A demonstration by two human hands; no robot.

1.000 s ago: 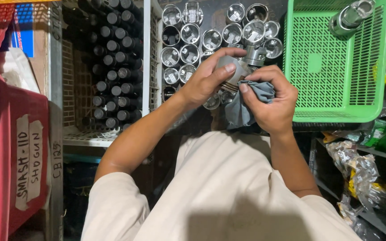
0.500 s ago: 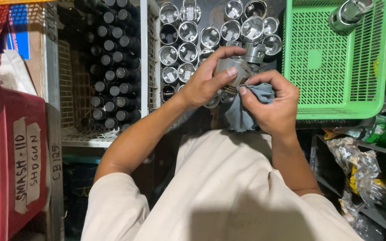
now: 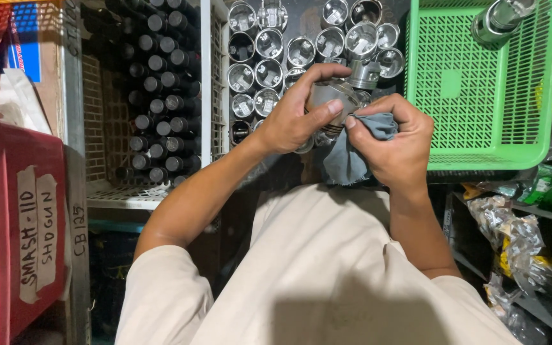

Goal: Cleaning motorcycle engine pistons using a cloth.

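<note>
In the head view, the person's left hand point(image 3: 295, 118) is wrapping its grip around a metal piston point(image 3: 330, 96), fingers curling over the top and the thumb pressing its side. The right hand point(image 3: 394, 144) is clamping a grey cloth point(image 3: 352, 156) against the piston's lower side, fingers bent inward. Both forearms are reaching forward, hands meeting above rows of pistons point(image 3: 269, 57), beside a green basket point(image 3: 480, 96).

A motor-parts shop or storeroom is showing itself here: rows of metal pistons point(image 3: 301, 48) are standing packed together, dark cylindrical parts point(image 3: 154, 89) are filling a white wire basket point(image 3: 122, 191), hand-labelled red boxes point(image 3: 20, 223) and a green plastic basket point(image 3: 487, 96) are crowding around.
</note>
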